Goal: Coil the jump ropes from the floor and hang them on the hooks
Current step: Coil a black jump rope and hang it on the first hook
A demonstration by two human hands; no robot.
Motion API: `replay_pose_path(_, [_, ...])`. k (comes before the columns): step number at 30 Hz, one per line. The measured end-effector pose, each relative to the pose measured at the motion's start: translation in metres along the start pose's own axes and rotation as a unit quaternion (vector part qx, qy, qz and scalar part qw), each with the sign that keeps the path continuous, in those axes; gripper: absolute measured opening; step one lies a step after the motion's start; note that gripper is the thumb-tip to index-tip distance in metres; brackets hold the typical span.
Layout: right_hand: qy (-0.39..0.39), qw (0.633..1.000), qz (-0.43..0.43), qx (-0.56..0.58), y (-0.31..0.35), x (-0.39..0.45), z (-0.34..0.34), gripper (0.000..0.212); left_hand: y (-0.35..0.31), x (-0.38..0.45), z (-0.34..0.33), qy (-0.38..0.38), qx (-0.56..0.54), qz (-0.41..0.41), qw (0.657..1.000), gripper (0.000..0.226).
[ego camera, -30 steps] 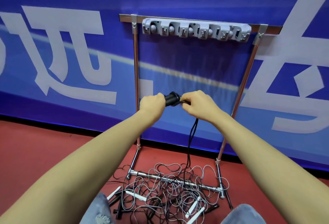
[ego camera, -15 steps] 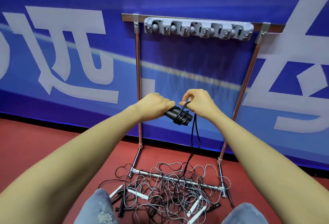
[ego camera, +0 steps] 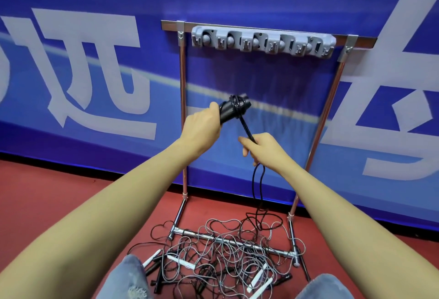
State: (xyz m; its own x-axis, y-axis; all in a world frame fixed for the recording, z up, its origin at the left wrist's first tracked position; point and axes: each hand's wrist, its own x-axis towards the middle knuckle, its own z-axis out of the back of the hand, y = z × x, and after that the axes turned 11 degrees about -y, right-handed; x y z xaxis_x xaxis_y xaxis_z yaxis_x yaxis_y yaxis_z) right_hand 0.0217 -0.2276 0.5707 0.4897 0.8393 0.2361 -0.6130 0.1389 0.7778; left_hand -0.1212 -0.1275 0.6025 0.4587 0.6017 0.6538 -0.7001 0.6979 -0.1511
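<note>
My left hand (ego camera: 202,125) now lifts the black jump-rope handles (ego camera: 234,108) higher, tips tilted up. My right hand (ego camera: 260,146) drops apart from them, pulling the thin black cord (ego camera: 247,130) taut; more wraps circle the handles.

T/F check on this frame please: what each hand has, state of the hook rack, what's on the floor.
1. The left hand grips the black handles with cord wound round them. True.
2. The right hand is empty. False: it pinches the black cord running down from the handles.
3. A coiled rope already hangs on the grey hook rack. False: nothing hangs on it.
4. A tangle of ropes with white and black handles lies on the red floor at the stand's base. True.
5. The held cord trails down into the pile. True.
</note>
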Motion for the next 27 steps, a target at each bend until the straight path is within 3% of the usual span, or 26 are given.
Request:
replay_pose_path(4, [0.021, 0.999, 0.034, -0.033, 0.018, -0.002, 0.000, 0.031, -0.003, -0.001, -0.011, 0.041, 0.030, 0.052, 0.997, 0.014])
replay_pose_path(9, [0.043, 0.985, 0.108, -0.131, 0.030, 0.002, 0.002, 0.017, -0.002, -0.007, -0.024, 0.096, 0.103, 0.034, 0.989, 0.021])
replay_pose_path(13, [-0.063, 0.924, 0.224, -0.303, 0.042, 0.004, 0.010, 0.026, 0.010, -0.012, -0.033, 0.121, 0.150, -0.032, 0.981, 0.019])
replay_pose_path(15, [-0.131, 0.940, 0.205, -0.238, 0.044, 0.007, 0.008, 0.028, 0.015, -0.014, -0.032, 0.124, 0.178, -0.083, 0.973, 0.019])
replay_pose_path(17, [-0.167, 0.975, 0.126, -0.070, 0.042, 0.011, 0.005, 0.021, 0.017, -0.017, -0.030, 0.131, 0.201, -0.153, 0.959, 0.019])
replay_pose_path(19, [-0.181, 0.981, 0.050, 0.047, 0.041, 0.015, 0.003, 0.012, 0.020, -0.022, -0.028, 0.143, 0.208, -0.216, 0.943, 0.018])
replay_pose_path(22, [-0.178, 0.982, 0.007, 0.059, 0.038, 0.017, 0.006, 0.013, 0.029, -0.026, -0.031, 0.112, 0.163, -0.280, 0.939, 0.019])
replay_pose_path(27, [-0.155, 0.987, -0.026, 0.028, 0.025, 0.021, 0.007, 0.024, 0.039, -0.024, -0.032, -0.044, 0.069, -0.406, 0.910, 0.020])
